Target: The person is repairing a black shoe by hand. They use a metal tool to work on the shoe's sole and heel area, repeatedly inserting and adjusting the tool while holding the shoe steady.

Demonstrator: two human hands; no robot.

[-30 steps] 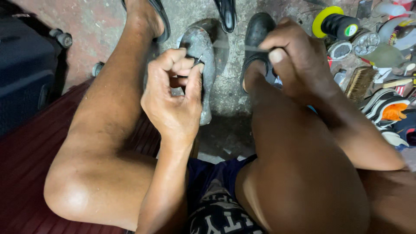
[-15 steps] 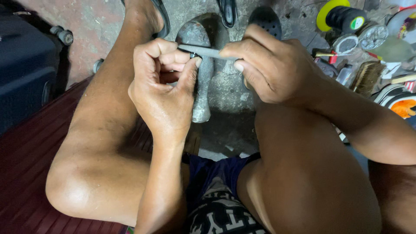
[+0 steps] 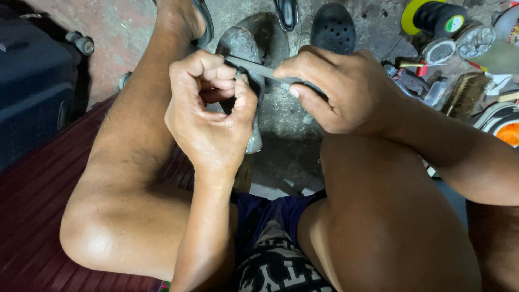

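Rough grey concrete floor (image 3: pixel 292 124) fills the middle of the view, with a dark red slatted bench (image 3: pixel 32 216) at the left and a dark blue hard case (image 3: pixel 32 92) beyond it. A person sits with bare knees apart and works with both hands above a worn grey metal shoe-shaped anvil (image 3: pixel 246 48) that stands on the floor between the feet.

The left hand (image 3: pixel 208 119) is curled into a loose fist, thumb pressed against the bent fingers; it seems to pinch something small at the blade's tip, but the fingers hide it, so I cannot tell what. The right hand (image 3: pixel 338 89) is closed around the dark handle of a thin flat grey metal blade (image 3: pixel 259 69), which runs slantwise from that hand up to the left fingertips.

To do this well, it seems wise to keep the blade low and angled away from the left thumb, work in short strokes, and brace both wrists on the knees.

At the right lie a roll of yellow tape (image 3: pixel 412 15), a black round can (image 3: pixel 440 19), a wooden-backed bristle brush (image 3: pixel 466 94) and a black perforated clog (image 3: pixel 332 30).
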